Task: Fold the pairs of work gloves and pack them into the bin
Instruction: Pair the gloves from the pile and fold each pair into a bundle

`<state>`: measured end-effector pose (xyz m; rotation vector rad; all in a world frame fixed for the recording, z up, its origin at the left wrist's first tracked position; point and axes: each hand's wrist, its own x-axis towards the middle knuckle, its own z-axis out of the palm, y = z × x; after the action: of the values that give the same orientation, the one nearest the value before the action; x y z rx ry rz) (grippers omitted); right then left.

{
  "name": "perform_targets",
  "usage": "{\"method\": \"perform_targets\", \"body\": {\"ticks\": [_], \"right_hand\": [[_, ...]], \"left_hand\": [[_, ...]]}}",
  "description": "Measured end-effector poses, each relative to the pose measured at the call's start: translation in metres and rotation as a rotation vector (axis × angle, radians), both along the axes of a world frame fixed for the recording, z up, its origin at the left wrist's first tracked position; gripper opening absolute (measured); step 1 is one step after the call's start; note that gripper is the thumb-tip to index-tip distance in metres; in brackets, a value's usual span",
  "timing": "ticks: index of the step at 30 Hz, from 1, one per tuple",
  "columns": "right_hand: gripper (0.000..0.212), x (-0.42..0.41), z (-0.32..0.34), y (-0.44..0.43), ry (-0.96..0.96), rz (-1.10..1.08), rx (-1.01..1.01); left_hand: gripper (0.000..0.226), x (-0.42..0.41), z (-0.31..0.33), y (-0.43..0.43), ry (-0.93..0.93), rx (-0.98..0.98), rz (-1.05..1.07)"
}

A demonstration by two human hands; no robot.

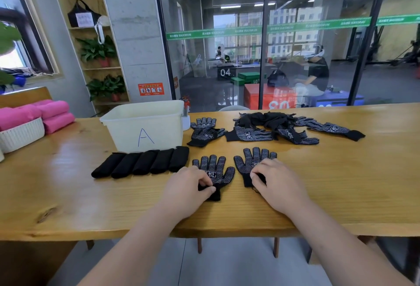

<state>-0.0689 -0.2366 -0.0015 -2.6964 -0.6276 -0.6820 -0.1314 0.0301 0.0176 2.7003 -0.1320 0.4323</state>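
Two black work gloves with white grip dots lie flat, palm up and fingers spread, side by side on the wooden table (pixel 318 183) near its front edge. The left hand (pixel 191 185) rests on the cuff end of the left glove (pixel 216 169), its thumb and fingers closed in a pinch on the black cuff fabric. The right hand (pixel 275 181) covers the lower part of the right glove (pixel 252 160), with its fingers curled and pinching the cuff in the same way. Taking the spot between the two hands as the clock centre, a row of folded black gloves (pixel 143 163) lies at about ten o'clock, five rolled bundles touching one another side to side. Just behind that row, at about eleven o'clock, stands the pale plastic bin (pixel 145 124) with a blue letter A written on its front wall; its inside cannot be seen from here. At twelve o'clock another pair of dotted gloves (pixel 205 131) lies one on top of the other, just beside the bin's right wall. At about one o'clock a loose heap of unfolded gloves (pixel 284 126) spreads across the far part of the table, some tangled and overlapping. Far out at nine o'clock, at the table's left end, sits a white basket (pixel 21 135) with rolled pink towels (pixel 45 113) in and beside it.
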Motion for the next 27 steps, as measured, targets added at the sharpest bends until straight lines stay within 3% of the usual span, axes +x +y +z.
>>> {"method": "perform_targets", "body": {"ticks": [4,9,12,16,19,21,23,25,27], "right_hand": [[0.029,-0.002,0.001,-0.001,-0.023,-0.027,0.049],[0.026,0.002,0.005,-0.003,0.011,-0.014,0.200],[0.025,0.005,0.006,-0.007,0.131,0.092,0.307],[0.041,0.001,0.013,-0.013,0.360,0.172,0.637],[0.049,-0.001,0.013,-0.014,0.387,0.183,0.606],[0.032,0.005,0.006,-0.015,0.337,0.159,0.516],[0.016,0.011,0.003,-0.017,0.356,0.140,0.607],[0.014,0.017,0.000,-0.019,0.384,0.112,0.752],[0.016,0.020,0.000,-0.021,0.357,0.053,0.839]], "left_hand": [[0.011,0.008,-0.001,-0.007,-0.015,-0.087,0.095],[0.007,0.019,0.017,-0.027,-0.067,-0.493,0.186],[0.008,0.030,0.029,-0.048,-0.066,-0.652,0.155],[0.007,0.048,0.024,-0.080,-0.008,-0.747,0.086],[0.005,0.055,0.012,-0.099,0.027,-0.718,0.009],[0.006,0.057,0.003,-0.099,0.010,-0.638,-0.012],[0.007,0.055,-0.003,-0.091,-0.035,-0.516,-0.005],[0.009,0.054,-0.007,-0.078,-0.106,-0.341,-0.028],[0.030,0.055,-0.010,-0.065,-0.143,-0.175,-0.079]]}}
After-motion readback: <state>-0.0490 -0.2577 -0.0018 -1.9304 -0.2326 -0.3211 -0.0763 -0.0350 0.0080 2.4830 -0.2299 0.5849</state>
